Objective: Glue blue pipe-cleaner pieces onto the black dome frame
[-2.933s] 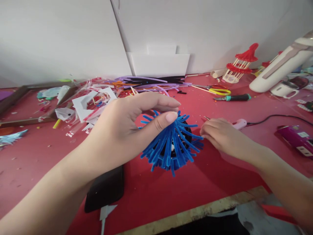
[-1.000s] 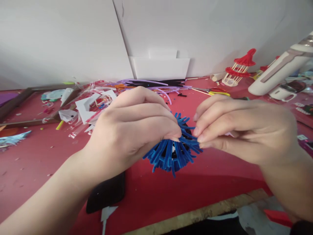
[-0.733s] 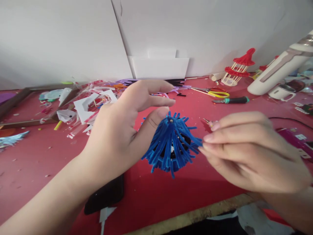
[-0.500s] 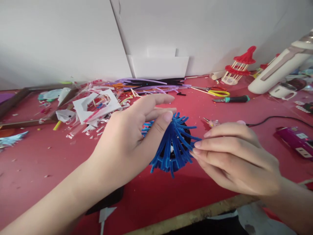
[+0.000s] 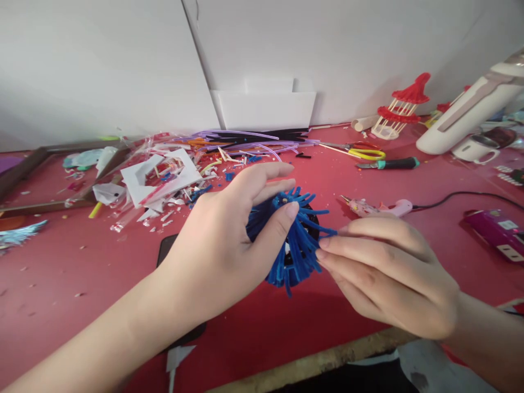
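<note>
A bundle of blue pipe cleaners, splayed over a dark round core, hangs just above the red table. My left hand grips it from the left, thumb across the top and fingers curled behind. My right hand comes in from the right. Its fingertips are pressed together on the tips of the blue strands at the bundle's right side.
A pink glue gun with a black cord lies just behind my right hand. Scissors and a screwdriver lie farther back. A red-roofed stick model stands by the wall. Paper and plastic scraps litter the left. A dark phone lies under my left wrist.
My left hand has shifted right and lower, closing more around the bundle. My right hand dropped from in front of the bundle and now pinches the strand tips at its right. The glue gun shows again.
</note>
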The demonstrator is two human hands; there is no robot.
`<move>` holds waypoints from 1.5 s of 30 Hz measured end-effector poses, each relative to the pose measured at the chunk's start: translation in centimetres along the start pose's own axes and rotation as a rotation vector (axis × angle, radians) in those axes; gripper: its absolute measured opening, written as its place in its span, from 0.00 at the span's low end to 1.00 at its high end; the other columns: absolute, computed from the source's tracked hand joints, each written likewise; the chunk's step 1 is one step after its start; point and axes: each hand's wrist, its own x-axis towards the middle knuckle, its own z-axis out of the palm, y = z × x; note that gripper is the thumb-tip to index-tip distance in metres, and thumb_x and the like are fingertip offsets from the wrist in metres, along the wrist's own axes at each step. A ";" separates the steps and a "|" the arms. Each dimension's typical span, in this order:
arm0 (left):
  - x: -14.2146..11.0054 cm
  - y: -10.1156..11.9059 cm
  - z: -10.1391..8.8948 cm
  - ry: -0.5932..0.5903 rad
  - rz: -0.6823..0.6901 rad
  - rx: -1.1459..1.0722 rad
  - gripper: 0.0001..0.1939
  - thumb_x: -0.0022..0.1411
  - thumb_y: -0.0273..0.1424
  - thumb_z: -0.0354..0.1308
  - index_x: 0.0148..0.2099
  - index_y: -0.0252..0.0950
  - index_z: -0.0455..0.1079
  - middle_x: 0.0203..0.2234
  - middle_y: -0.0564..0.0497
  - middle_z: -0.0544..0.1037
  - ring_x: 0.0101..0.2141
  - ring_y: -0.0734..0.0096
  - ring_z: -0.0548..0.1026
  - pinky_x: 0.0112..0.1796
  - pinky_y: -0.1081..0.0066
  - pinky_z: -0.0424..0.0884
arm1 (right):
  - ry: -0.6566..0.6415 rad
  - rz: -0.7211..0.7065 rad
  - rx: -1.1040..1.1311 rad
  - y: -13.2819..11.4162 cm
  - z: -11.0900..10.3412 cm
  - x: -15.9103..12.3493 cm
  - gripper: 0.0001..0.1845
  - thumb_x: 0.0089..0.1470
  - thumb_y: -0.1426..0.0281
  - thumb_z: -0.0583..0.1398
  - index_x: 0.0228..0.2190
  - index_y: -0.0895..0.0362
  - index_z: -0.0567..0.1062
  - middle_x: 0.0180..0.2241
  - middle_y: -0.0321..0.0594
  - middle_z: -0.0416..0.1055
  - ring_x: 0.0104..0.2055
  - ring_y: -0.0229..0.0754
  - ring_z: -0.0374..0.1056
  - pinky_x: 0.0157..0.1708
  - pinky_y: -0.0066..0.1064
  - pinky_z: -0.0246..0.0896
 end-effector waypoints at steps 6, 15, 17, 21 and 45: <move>0.1 0.0 0.1 -0.013 0.021 0.031 0.15 0.71 0.31 0.56 0.58 0.37 0.68 0.53 0.52 0.82 0.53 0.68 0.81 0.54 0.76 0.76 | -0.022 0.021 -0.011 0.1 0.4 -0.7 0.02 0.58 0.78 0.66 0.34 0.63 0.81 0.38 0.39 0.82 0.44 0.43 0.73 0.44 0.39 0.74; -0.3 0.1 0.0 -0.035 0.035 0.040 0.23 0.66 0.31 0.57 0.63 0.36 0.63 0.55 0.48 0.81 0.56 0.62 0.79 0.55 0.70 0.77 | -0.023 0.006 -0.014 0.0 0.4 -0.5 0.03 0.55 0.78 0.68 0.34 0.63 0.81 0.38 0.40 0.81 0.44 0.43 0.73 0.44 0.38 0.75; -0.3 0.1 -0.1 -0.046 0.025 0.038 0.24 0.66 0.29 0.55 0.64 0.36 0.62 0.56 0.48 0.80 0.56 0.61 0.79 0.55 0.69 0.78 | -0.027 0.000 -0.014 -0.1 0.3 -0.4 0.04 0.54 0.79 0.68 0.35 0.63 0.81 0.37 0.41 0.81 0.43 0.44 0.74 0.42 0.38 0.75; -0.2 0.1 -0.1 -0.065 0.021 0.030 0.25 0.66 0.29 0.53 0.64 0.35 0.62 0.56 0.48 0.80 0.56 0.60 0.79 0.55 0.67 0.78 | -0.018 0.000 -0.005 -0.1 0.3 -0.2 0.05 0.53 0.80 0.68 0.35 0.63 0.80 0.37 0.42 0.80 0.43 0.44 0.74 0.41 0.36 0.76; -0.1 -0.2 0.5 -0.064 0.031 0.067 0.18 0.69 0.33 0.55 0.60 0.36 0.66 0.55 0.49 0.80 0.55 0.63 0.79 0.54 0.68 0.77 | 0.090 -0.023 -0.002 1.4 1.4 -1.0 0.08 0.57 0.74 0.64 0.40 0.60 0.80 0.39 0.45 0.77 0.45 0.47 0.73 0.46 0.44 0.75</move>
